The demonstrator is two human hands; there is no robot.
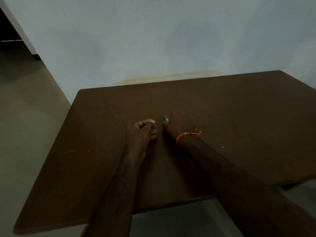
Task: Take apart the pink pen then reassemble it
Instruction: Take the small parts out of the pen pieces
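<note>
My right hand, with an orange thread band at the wrist, rests on the brown table with its fingers curled over a small object. Only a short teal and white tip of that pen part sticks out past the knuckles. My left hand lies just to the left, fingers curled into a loose fist, the thumb on top. Whether the left hand holds anything is hidden by the fingers. No pink part of the pen shows in the dim light.
The table's far edge meets a pale wall. Small light crumbs are scattered left of my hands and a few white specks to the right. Tiled floor lies off the left edge.
</note>
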